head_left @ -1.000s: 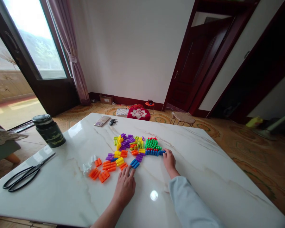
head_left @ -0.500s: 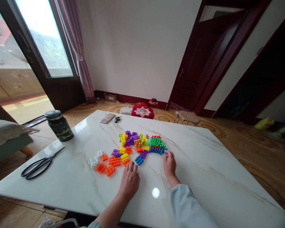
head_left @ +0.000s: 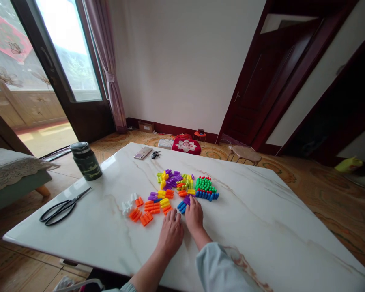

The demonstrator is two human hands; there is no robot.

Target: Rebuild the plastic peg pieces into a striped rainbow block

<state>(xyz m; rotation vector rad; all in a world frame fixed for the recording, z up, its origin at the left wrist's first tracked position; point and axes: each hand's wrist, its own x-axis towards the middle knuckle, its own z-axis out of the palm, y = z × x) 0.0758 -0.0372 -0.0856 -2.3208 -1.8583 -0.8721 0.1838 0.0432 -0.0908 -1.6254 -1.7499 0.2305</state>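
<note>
White table [head_left: 246,219] | right hand [head_left: 195,215] at blue pieces [head_left: 181,207] | left hand [head_left: 172,233] near orange pieces [head_left: 167,210] | fingers [head_left: 178,219]: apart or together unclear, both

White marble-patterned table [head_left: 249,211] in front of you. To your left: black-handled scissors [head_left: 74,200], blades pointing away from you; dark green lidded jar [head_left: 86,163] beyond them. Near the far edge, phone [head_left: 143,153] lying flat, keys [head_left: 155,155] just to its right. Past the table you have a cardboard box [head_left: 146,127] by the wall, red flowered cushion [head_left: 186,146], beige stool [head_left: 245,153], tied-back mauve curtain [head_left: 107,61].
</note>
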